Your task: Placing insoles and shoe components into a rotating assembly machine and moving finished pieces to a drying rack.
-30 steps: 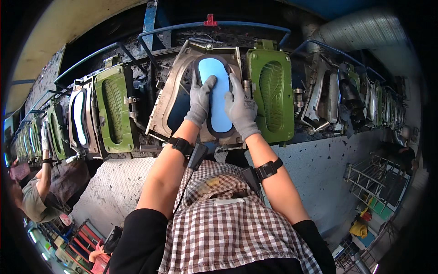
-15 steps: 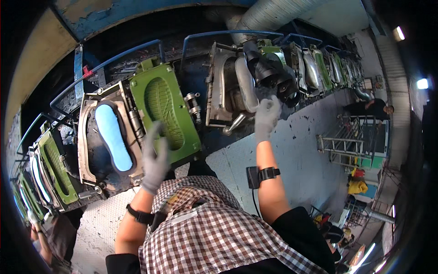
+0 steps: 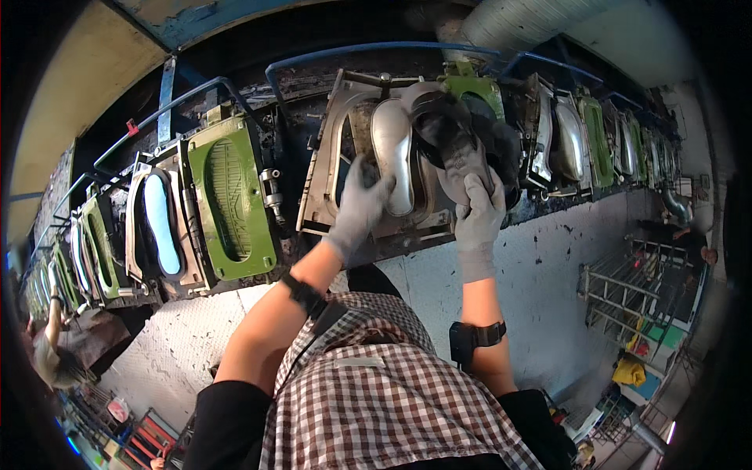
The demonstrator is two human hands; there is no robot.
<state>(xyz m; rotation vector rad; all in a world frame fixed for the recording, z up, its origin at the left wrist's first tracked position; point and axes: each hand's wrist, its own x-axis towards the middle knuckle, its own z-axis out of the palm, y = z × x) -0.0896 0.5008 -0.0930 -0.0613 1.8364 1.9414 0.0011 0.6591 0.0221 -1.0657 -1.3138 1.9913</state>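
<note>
In front of me an opened mould point(image 3: 319, 184) holds a shiny silver metal foot form point(image 3: 392, 141). My left hand point(image 3: 362, 202), in a grey glove, is beside the form's lower left edge with thumb and fingers apart. My gloved right hand point(image 3: 479, 215) is closed on the near end of a black shoe point(image 3: 450, 145), which lies tilted just right of the form. The shoe's far part is blurred, and dark pieces behind it are hard to tell apart. Left of this mould lies a green mould plate point(image 3: 227, 200) with a ribbed sole-shaped hollow.
Further left, another mould carries a light-blue insole-shaped piece point(image 3: 162, 223). More moulds point(image 3: 568, 137) run off to the right. A blue rail point(image 3: 376, 48) passes behind them. A metal rack point(image 3: 627, 274) stands at the right. Another person's arm point(image 3: 53, 317) reaches in at far left.
My view has shifted right along the moulds. My left hand has moved from the green plate to the metal form. My right hand has taken hold of the black shoe.
</note>
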